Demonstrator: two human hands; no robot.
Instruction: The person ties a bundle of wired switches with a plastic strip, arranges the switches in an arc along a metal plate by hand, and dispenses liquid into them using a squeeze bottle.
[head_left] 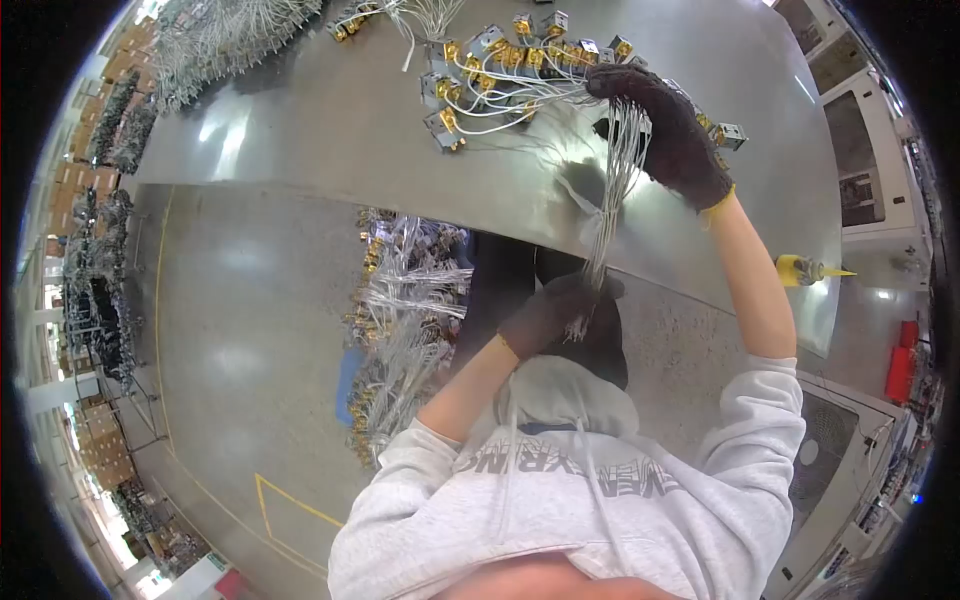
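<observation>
A bundle of thin white wires (618,180) hangs over the edge of a metal table (330,140). My right hand (655,125), in a dark glove with a yellow cuff, is closed around its upper part. Lower down, in front of my body, my left hand (560,308), also gloved, grips the bundle near its loose ends, which poke out below. From the top of the bundle the wires fan left to several small grey and gold connectors (490,75) lying on the table. More connectors (732,135) show past my right wrist; my right hand hides part of the group.
Another large pile of wires (225,45) lies at the table's far left. Bundled wire assemblies (410,300) are stacked below the table, left of my legs, beside a blue object (349,385). A yellow bottle with a pointed tip (800,270) is at the right. White machine cabinets (875,150) stand beyond.
</observation>
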